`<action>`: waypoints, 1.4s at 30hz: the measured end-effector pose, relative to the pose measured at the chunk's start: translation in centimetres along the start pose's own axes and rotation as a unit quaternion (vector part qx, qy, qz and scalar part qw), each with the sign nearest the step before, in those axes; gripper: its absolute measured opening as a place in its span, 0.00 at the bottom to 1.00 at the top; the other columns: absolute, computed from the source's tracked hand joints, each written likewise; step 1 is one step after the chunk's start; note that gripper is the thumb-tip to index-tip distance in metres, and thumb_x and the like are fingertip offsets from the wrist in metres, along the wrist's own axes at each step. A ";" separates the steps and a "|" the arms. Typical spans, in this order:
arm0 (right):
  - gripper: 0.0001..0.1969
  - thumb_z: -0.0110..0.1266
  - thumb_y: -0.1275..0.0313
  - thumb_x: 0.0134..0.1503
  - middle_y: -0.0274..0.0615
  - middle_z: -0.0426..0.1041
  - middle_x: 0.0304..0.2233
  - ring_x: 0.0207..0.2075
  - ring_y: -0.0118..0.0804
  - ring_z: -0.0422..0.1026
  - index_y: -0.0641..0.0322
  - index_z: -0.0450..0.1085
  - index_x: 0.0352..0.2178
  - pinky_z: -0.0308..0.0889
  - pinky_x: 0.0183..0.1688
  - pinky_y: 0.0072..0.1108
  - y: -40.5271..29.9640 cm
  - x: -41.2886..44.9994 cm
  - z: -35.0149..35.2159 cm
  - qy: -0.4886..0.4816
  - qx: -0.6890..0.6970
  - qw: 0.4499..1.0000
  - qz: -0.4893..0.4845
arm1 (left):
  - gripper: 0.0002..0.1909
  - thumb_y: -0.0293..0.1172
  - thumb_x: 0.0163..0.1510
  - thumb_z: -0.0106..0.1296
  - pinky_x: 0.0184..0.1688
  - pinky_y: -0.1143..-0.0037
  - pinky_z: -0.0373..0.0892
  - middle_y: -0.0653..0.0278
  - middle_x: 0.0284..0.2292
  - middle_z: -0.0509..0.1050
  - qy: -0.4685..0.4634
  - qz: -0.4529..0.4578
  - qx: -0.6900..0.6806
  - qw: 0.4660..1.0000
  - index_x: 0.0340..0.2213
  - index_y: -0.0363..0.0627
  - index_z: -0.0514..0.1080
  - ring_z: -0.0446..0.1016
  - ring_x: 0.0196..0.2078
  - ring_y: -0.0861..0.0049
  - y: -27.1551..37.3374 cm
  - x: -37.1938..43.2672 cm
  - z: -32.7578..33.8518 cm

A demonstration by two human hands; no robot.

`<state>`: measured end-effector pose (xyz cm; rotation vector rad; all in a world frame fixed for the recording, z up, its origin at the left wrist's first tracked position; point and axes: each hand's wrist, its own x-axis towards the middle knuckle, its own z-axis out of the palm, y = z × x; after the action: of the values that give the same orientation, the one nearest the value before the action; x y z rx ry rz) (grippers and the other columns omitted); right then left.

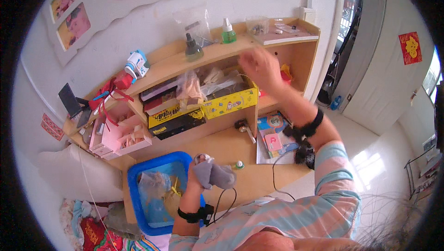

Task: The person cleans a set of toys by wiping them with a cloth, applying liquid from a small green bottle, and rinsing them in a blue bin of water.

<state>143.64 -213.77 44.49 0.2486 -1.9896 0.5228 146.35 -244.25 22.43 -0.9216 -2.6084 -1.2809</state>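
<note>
My left hand (196, 178) is closed around a soft grey fabric piece (220, 175), perhaps a small plush item, over the right rim of a blue plastic basin (133, 195). A clear plastic bag (155, 183) and some yellow strips (176, 187) lie in the basin. My right hand (258, 65) is raised near the top shelf with its fingers curled in. It is blurred, and whether it pinches something thin cannot be seen. Below it is a yellow printed box (230, 103) with plastic bags in it. A small green and white bottle cap or bottle (239, 164) stands on the desk.
A wooden desk hutch (215, 50) holds a dark dropper-topped bottle (193, 48), a green liquid bottle (228, 32) and a clear tub (257, 25). Pink drawers (135, 143) stick out at left. Booklets (274, 135) lie at right. A black cable (225, 206) hangs by my left wrist.
</note>
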 end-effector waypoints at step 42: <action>0.22 0.58 0.70 0.47 0.36 0.67 0.35 0.39 0.27 0.65 0.68 0.63 0.43 0.63 0.42 0.21 -9.1 -18.1 2.6 -0.339 0.595 0.669 0.290 | 0.15 0.37 0.54 0.39 0.40 0.71 0.69 0.59 0.36 0.71 0.021 -0.075 -0.630 0.772 0.39 0.40 0.65 0.71 0.38 0.73 1.9 2.0 2.6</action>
<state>153.48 -223.97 29.72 0.6751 -2.0493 2.4547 146.23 -240.51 22.73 -0.6685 -1.4726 -3.0810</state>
